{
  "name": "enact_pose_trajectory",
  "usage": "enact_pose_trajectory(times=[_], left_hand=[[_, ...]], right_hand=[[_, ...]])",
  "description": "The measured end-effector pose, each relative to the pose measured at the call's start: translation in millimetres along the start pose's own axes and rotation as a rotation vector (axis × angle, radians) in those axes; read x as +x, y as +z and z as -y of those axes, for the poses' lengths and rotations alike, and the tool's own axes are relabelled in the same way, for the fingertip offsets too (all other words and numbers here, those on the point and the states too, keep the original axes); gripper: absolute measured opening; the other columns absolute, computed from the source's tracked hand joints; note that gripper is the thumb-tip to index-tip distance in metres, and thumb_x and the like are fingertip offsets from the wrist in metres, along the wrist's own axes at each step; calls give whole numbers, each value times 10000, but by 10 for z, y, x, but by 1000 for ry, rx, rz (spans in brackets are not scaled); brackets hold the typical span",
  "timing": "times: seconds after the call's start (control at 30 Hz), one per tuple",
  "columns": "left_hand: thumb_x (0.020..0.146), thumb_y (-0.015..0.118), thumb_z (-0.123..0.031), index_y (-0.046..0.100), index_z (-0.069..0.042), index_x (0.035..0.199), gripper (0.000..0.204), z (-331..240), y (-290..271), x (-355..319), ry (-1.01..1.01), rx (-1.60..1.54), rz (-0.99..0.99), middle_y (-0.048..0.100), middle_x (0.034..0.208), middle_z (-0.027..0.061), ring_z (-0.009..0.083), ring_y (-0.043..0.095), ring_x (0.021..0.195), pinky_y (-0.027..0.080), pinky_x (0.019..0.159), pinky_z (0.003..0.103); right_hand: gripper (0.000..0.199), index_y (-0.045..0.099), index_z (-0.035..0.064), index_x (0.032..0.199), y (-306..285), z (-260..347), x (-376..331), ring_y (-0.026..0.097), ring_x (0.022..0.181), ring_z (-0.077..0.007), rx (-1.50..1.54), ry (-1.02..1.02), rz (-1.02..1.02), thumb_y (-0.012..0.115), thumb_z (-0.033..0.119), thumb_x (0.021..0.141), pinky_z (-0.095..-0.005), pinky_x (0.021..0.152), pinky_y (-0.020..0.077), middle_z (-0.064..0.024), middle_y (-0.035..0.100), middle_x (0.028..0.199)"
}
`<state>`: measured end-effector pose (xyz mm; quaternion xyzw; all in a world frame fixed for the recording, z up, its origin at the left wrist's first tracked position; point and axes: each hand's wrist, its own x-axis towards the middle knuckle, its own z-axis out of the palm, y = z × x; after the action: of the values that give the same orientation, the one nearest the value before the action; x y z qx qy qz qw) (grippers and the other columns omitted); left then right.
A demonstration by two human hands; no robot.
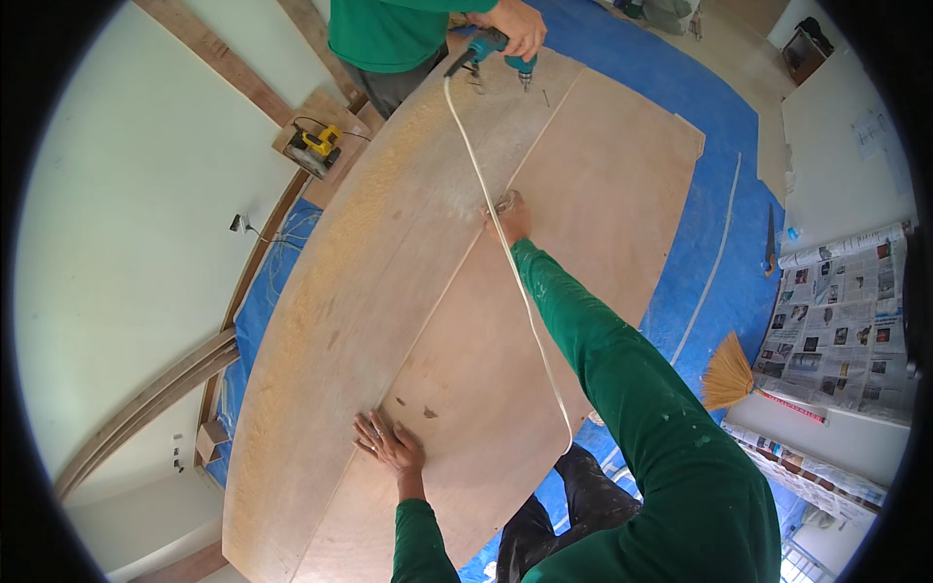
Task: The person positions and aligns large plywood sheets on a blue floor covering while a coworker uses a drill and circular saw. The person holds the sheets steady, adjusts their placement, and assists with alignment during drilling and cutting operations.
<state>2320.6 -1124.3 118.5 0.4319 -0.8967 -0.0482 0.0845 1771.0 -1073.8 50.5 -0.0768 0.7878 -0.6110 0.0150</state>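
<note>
A large pale plywood panel (544, 355) lies in front of me, with a straight seam running along it. My left hand (391, 445) rests flat on the near part, fingers spread across the seam. Further up the seam, my right hand (509, 216) is closed with its knuckles against the wood; whatever its fingers hold is hidden. At the far end a co-worker's hand (520, 27) grips a teal power drill (486, 42), bit toward the panel. Its white cord (466, 139) runs past my right hand to the near edge. A thin dark screw or nail (546, 98) shows near the bit.
Blue sheeting (724, 126) covers the floor around the panel. To the left, a yellow power saw (319, 146) sits on a wooden board beside the wall. On the right are a straw broom (729, 372), a handsaw (771, 243) and newspaper sheets (836, 321).
</note>
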Motion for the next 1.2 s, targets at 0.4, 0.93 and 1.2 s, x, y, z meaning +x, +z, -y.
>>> enact_pose_trajectory(times=[0.4,0.93,1.2], left_hand=[[1098,413,-402,295,-84,1668,664,-11,57,6,-14,60,15,182,1753,195,387,128,1626,16,1276,621],[1103,350,-454,292,-79,1667,680,-51,39,-13,-17,113,46,169,1757,188,399,130,1623,43,1276,637],[1080,471,-448,464,-124,1594,608,-275,181,372,-182,69,-69,353,1659,212,400,304,1536,108,1260,645]], right_hand=[[489,585,15,1142,-228,478,-174,705,751,-260,-100,123,37,893,160,792,-415,710,561,-89,704,810],[513,545,1,1180,-36,184,-90,667,710,-277,-172,92,-23,874,116,803,-421,714,540,-92,664,776],[654,484,-40,1327,-169,283,-88,677,909,-431,-83,117,101,845,186,831,-523,817,550,-228,694,980]])
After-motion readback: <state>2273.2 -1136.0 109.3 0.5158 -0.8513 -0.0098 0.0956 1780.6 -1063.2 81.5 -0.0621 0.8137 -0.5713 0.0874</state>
